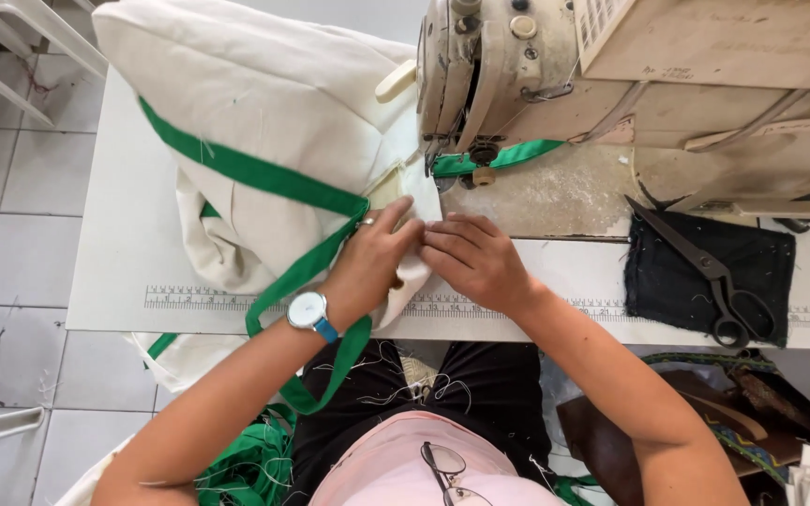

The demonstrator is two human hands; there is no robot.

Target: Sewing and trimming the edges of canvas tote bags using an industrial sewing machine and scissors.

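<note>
Both hands together pinch the cloth (264,112) edge just before the needle (435,159). Left hand (372,262) and right hand (475,258) touch; green strap (264,173) runs diagonally, up-left from the left hand.

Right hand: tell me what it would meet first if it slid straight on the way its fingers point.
The right hand points left, its fingertips already against the left hand on the folded cream fabric. So it would likely meet those fingers first, then the green strap.
</note>
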